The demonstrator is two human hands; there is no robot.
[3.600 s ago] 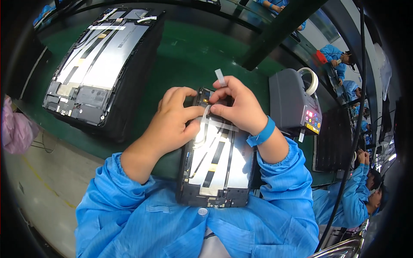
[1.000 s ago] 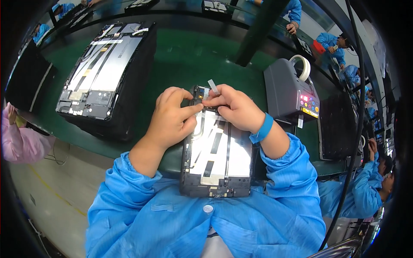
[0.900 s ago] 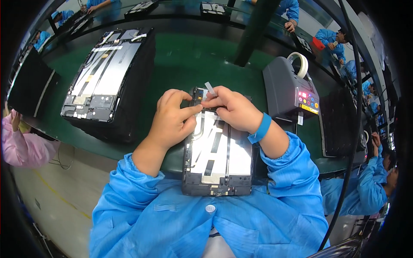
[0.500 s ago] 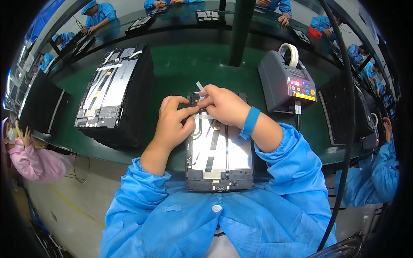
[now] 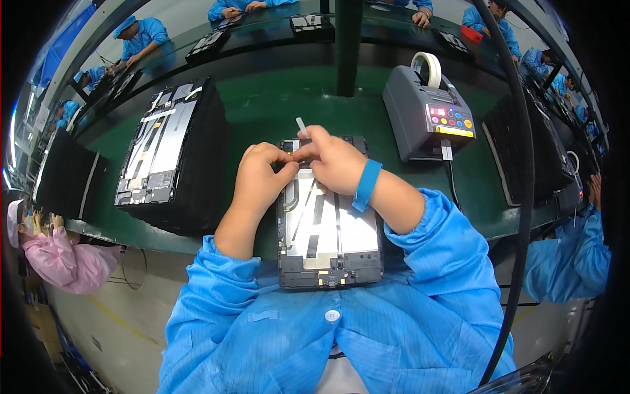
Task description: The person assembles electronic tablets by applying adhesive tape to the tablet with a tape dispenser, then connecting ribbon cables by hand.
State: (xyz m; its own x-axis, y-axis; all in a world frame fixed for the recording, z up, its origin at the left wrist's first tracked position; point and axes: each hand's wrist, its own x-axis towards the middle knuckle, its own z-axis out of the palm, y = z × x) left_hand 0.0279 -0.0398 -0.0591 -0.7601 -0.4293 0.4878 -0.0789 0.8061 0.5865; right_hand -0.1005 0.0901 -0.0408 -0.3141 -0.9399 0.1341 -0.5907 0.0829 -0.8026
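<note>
An opened tablet-like device [image 5: 357, 230] with a silvery inside and black ends lies flat in front of me, close to my body. At its far left corner, my left hand [image 5: 259, 180] is closed, thumb and index fingertips pinched over the edge; what they grip is hidden. My right hand [image 5: 336, 163] reaches over the far end from the right, its fingers closed and its fingertips touching those of the left. A slim whitish strip [image 5: 301, 126] sticks up from between its fingers. A blue band [image 5: 367, 186] circles the right wrist.
A tall stack of similar devices [image 5: 164, 144] stands to the left, with dark stacks [image 5: 65, 174] farther left and at right [image 5: 525, 151]. A grey tape dispenser [image 5: 423, 118] stands at back right. A green post [image 5: 349, 52] and black cable [image 5: 525, 197] cross the view. Co-workers surround the bench.
The view has shifted slightly. My left thumb and index finger have drawn together into a pinch, and my right fingertips have come up against them. The device stays in place.
</note>
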